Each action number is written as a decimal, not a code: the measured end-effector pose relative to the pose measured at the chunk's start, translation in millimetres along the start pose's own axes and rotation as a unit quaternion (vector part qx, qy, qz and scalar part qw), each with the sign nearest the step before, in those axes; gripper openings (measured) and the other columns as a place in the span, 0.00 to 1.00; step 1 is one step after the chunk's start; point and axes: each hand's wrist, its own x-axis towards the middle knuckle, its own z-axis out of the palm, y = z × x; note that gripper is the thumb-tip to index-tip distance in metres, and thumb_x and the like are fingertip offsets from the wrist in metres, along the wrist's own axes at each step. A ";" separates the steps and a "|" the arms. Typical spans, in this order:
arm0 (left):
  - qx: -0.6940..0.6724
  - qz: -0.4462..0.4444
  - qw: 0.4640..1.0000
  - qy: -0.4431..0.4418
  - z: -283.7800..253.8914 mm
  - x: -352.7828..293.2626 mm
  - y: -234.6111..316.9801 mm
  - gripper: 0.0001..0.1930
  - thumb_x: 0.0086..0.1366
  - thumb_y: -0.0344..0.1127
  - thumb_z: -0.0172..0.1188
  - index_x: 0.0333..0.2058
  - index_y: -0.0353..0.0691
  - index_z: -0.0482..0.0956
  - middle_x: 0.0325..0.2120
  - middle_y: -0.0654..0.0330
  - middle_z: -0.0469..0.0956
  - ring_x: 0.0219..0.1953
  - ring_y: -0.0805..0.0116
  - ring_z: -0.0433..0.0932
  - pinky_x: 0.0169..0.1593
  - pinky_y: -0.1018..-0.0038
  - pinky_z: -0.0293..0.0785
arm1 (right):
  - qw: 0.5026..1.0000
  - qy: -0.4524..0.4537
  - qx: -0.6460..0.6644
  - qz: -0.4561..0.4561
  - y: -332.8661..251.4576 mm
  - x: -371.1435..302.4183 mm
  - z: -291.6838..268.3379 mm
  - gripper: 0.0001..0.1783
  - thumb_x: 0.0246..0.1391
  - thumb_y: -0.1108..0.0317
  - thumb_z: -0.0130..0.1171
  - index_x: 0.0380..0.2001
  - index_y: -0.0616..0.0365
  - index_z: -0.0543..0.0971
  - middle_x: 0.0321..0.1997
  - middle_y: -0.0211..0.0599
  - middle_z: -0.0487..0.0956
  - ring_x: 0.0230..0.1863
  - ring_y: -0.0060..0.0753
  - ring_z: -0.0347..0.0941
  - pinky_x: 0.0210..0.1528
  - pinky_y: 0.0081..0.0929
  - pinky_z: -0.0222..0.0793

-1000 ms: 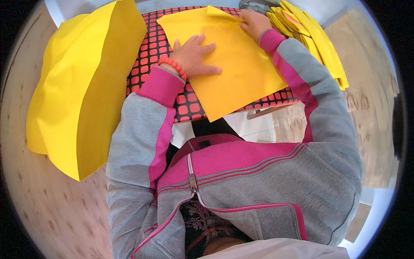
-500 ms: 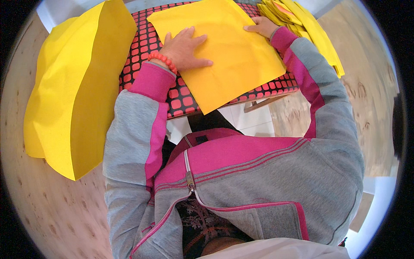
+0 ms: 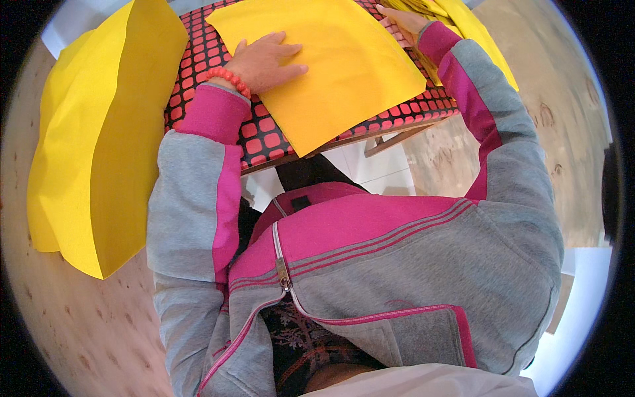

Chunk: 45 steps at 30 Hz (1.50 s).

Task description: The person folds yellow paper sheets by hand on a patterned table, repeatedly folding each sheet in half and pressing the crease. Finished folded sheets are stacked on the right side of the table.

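A flat yellow sheet (image 3: 344, 73), like cloth or soft felt, lies on a table, with its near corner reaching past the table edge. My left hand (image 3: 264, 63), a red bead bracelet at its wrist, rests on the sheet's left part with fingers spread. Just off the sheet's right edge, my right hand (image 3: 407, 25) is turned on its side, thumb and fingers apart, with nothing seen in it. Close by it lies a pile of folded yellow pieces (image 3: 463, 30), partly hidden by the hand and sleeve.
A red-and-black patterned cover (image 3: 261, 142) lies over the table, whose wooden frame (image 3: 397, 135) shows below. On the left, a large yellow piece (image 3: 99, 132) hangs down with a fold along its middle. The floor (image 3: 86, 324) has a wood-like pattern.
My right hand has come off the sheet's right edge and turned on its side near the pile. The left hand stays spread on the sheet. The whole view has shifted slightly.
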 end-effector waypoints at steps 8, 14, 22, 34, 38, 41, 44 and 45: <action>-0.004 -0.001 1.000 -0.017 -5.6 -3.9 -0.6 0.34 0.63 0.65 0.53 0.62 0.51 0.72 0.65 0.47 0.63 0.67 0.48 0.61 0.66 0.40 0.52 | 0.972 -0.226 -0.006 -0.058 -24.1 24.8 10.0 0.21 0.62 0.43 0.56 0.36 0.50 0.80 0.27 0.20 0.82 0.25 0.13 0.77 0.26 0.13 0.73; -0.030 -0.021 0.999 0.002 -3.6 -5.5 1.7 0.31 0.59 0.63 0.56 0.57 0.55 0.75 0.60 0.53 0.66 0.65 0.55 0.64 0.64 0.38 0.52 | 0.987 -0.139 0.068 -0.046 -46.6 45.0 42.1 0.20 0.64 0.55 0.57 0.50 0.60 0.78 0.45 0.41 0.84 0.37 0.29 0.83 0.40 0.27 0.80; -0.060 -0.017 0.998 0.006 -6.8 -8.3 2.1 0.33 0.60 0.62 0.58 0.58 0.50 0.74 0.61 0.50 0.66 0.65 0.53 0.63 0.65 0.42 0.52 | 0.913 -0.325 0.244 -0.024 -64.0 53.3 49.0 0.25 0.62 0.51 0.59 0.53 0.59 0.76 0.47 0.45 0.83 0.42 0.35 0.83 0.47 0.32 0.80; -0.046 -0.002 0.998 0.047 -5.0 -10.3 2.6 0.31 0.59 0.61 0.59 0.55 0.49 0.77 0.56 0.52 0.70 0.61 0.55 0.68 0.63 0.45 0.56 | 0.854 0.008 -0.354 -0.381 -56.1 72.6 58.7 0.25 0.54 0.51 0.63 0.48 0.58 0.79 0.43 0.46 0.84 0.41 0.46 0.81 0.46 0.40 0.76; -0.048 0.006 0.997 0.058 -5.2 -10.7 3.5 0.31 0.59 0.61 0.59 0.54 0.48 0.77 0.55 0.53 0.71 0.60 0.55 0.69 0.63 0.45 0.56 | 0.697 0.167 -0.514 -0.472 -55.8 49.6 81.2 0.24 0.51 0.61 0.67 0.51 0.53 0.78 0.44 0.44 0.83 0.47 0.48 0.78 0.49 0.37 0.71; -0.051 -0.013 0.999 -0.003 -12.2 -9.7 3.8 0.33 0.61 0.61 0.58 0.58 0.47 0.74 0.62 0.49 0.66 0.65 0.52 0.63 0.67 0.43 0.51 | 0.756 0.154 -0.498 -0.395 -59.1 50.6 76.7 0.22 0.51 0.58 0.68 0.47 0.56 0.81 0.44 0.48 0.83 0.48 0.53 0.77 0.50 0.37 0.72; -0.049 -0.024 0.998 -0.030 -18.6 -9.2 5.1 0.34 0.62 0.61 0.58 0.60 0.46 0.73 0.65 0.47 0.64 0.68 0.52 0.61 0.68 0.42 0.49 | 0.848 0.082 -0.427 -0.304 -61.4 70.2 61.5 0.23 0.52 0.56 0.69 0.48 0.57 0.82 0.44 0.44 0.84 0.46 0.48 0.79 0.49 0.36 0.73; -0.045 -0.026 0.998 -0.031 -20.1 -8.6 5.1 0.33 0.62 0.61 0.58 0.60 0.46 0.73 0.65 0.48 0.64 0.68 0.52 0.61 0.68 0.42 0.49 | 0.876 0.063 -0.410 -0.247 -59.5 78.0 55.9 0.26 0.51 0.52 0.68 0.48 0.56 0.82 0.44 0.44 0.84 0.46 0.47 0.79 0.50 0.36 0.72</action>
